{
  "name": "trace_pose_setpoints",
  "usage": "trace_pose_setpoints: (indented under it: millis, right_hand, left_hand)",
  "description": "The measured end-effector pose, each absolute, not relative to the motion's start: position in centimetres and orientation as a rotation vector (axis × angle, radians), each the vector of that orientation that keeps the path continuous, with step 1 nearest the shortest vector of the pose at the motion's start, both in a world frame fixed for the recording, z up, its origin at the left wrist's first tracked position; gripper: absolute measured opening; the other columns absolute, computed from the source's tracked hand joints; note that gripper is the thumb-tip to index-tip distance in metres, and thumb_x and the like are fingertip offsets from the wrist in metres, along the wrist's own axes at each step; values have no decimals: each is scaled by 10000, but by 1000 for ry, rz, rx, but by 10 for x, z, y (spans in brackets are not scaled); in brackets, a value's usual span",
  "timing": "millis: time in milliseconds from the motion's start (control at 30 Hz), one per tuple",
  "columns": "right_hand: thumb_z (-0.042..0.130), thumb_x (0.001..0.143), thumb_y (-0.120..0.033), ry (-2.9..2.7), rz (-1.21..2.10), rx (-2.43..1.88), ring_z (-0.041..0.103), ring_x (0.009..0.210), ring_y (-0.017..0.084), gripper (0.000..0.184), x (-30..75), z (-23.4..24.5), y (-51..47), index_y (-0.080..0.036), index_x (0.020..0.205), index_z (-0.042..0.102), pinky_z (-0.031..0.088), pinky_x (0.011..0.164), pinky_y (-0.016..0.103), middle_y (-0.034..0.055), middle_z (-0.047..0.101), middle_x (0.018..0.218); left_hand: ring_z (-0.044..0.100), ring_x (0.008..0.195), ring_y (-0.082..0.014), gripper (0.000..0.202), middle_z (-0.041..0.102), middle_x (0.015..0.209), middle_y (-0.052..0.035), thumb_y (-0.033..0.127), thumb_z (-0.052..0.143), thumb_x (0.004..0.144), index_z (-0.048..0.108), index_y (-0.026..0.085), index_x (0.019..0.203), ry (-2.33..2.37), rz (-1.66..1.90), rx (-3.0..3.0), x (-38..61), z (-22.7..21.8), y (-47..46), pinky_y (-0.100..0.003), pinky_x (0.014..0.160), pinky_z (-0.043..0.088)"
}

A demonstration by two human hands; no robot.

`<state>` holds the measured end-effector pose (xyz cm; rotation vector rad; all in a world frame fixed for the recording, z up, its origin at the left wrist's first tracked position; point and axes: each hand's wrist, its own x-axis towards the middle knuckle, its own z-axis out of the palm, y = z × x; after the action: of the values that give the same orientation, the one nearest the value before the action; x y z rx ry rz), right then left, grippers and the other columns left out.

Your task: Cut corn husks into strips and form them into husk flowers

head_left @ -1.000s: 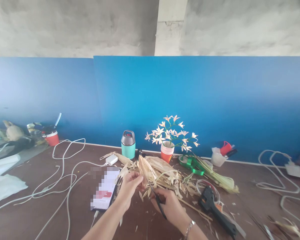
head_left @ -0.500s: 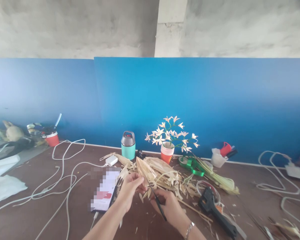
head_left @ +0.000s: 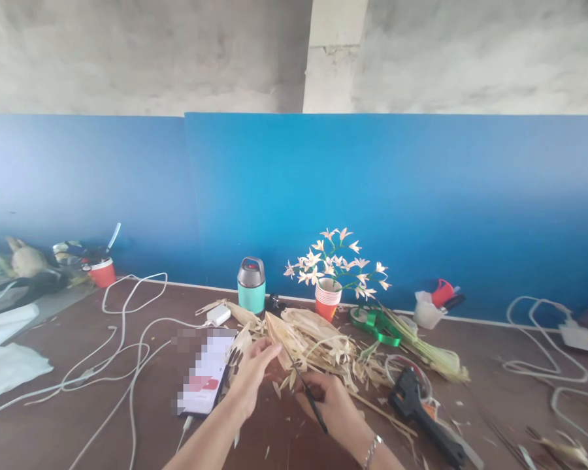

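Note:
My left hand (head_left: 255,372) is closed in a pinch at the lower edge of a broad, pale dried husk (head_left: 283,334) that points away from me. Its fingertips partly hide the spot where they meet. In my right hand (head_left: 328,398) is a slim black pointed tool (head_left: 314,406), perhaps tweezers, slanting with its tip toward the husk and the left fingers. Behind both hands spreads a heap of dried husks (head_left: 318,326) with small cut pieces. Pale star-shaped flowers (head_left: 328,261) on green stems stand in stacked red-and-white paper cups (head_left: 327,301).
Left of my hands lie a phone (head_left: 206,375) and a white charger (head_left: 218,315) with cables. A turquoise flask (head_left: 251,287) stands behind. To the right are green ribbon (head_left: 385,334), pale stalks (head_left: 431,352) and a black glue gun (head_left: 424,418). A blue partition (head_left: 372,183) closes the back.
The broad husk has shifted slightly left and down, and my left fingers have moved a little. My right hand and the black tool stay nearly still.

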<state>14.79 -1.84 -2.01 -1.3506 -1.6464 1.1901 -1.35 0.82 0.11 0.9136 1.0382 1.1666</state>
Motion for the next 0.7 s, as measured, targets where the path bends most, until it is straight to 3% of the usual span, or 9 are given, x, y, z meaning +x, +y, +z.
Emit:
trace_pose_setpoints:
  millis: [100,300,700]
  right_hand:
    - [603,660,-191,-1660,1196,-1371,328,456,64,54,148,-21,-19,-141,679,612,241,417,180,-62,416,492]
    - [631,658,-255,-1607,1264,-1348,302,420,54,105,148,-23,-20,-155,670,600,222,385,178,-71,406,475]
    - [634,651,-311,-1529,1384,-1298,303,342,42,178,149,-24,-20,-158,721,576,235,336,165,-93,398,421]
  left_hand:
    - [592,584,-146,278,621,634,10,449,669,676,583,190,726,1052,1250,910,-15,-2,11,-232,519,442]
    - [540,506,-105,240,578,553,26,375,682,679,555,173,653,987,1272,900,-15,-4,12,-212,507,432]
    - [554,489,-115,254,586,532,33,304,704,630,485,185,581,1024,1288,932,-15,2,11,-226,507,439]
